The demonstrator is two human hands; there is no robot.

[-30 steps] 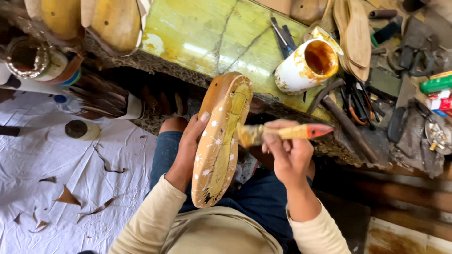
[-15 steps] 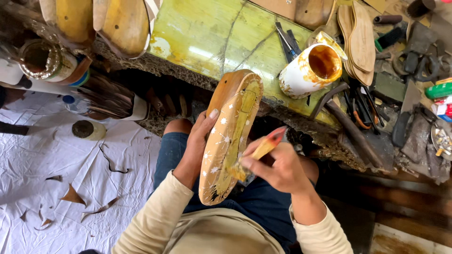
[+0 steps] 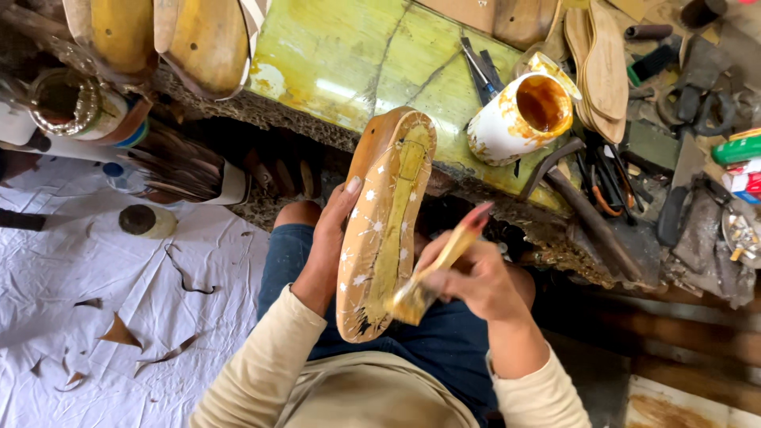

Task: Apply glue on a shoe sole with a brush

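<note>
2 areas are partly hidden: the workbench (image 3: 357,55) is cut off at the top edge, and its right end is cluttered with dark tools (image 3: 610,174) that are hard to tell apart. White sheet (image 3: 95,317) covers the floor at left, littered with brown scraps. Shoe last (image 3: 388,226) stands tilted above the lap, sole side up, tan with white flecks and a yellow-wet centre strip. Left hand (image 3: 329,246) grips its left edge, fingers wrapped behind and hidden. Right hand (image 3: 472,277) pinches a brush (image 3: 436,269), bristles touching the sole near the heel. Glue pot (image 3: 523,115), white and stained, sits on the bench.
</note>
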